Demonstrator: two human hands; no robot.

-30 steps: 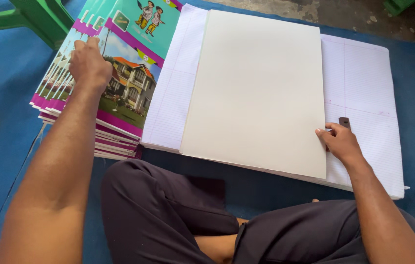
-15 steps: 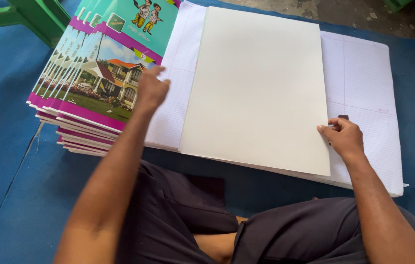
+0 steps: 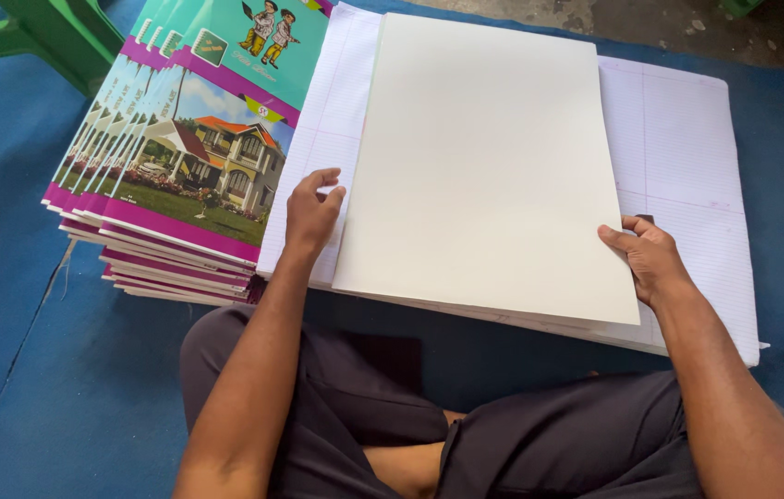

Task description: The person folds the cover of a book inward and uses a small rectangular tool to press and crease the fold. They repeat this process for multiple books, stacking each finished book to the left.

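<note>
Cream card sheet lying on lined paper, pinned at both near edges: left hand fingers spread flat, right hand pinching its corner. Steadied thus against sliding, beside stacked notebooks at left.

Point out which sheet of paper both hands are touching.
The plain cream sheet on top of the pile. The left hand and right hand sit at its two side edges. The sheets under it are white and ruled.
</note>
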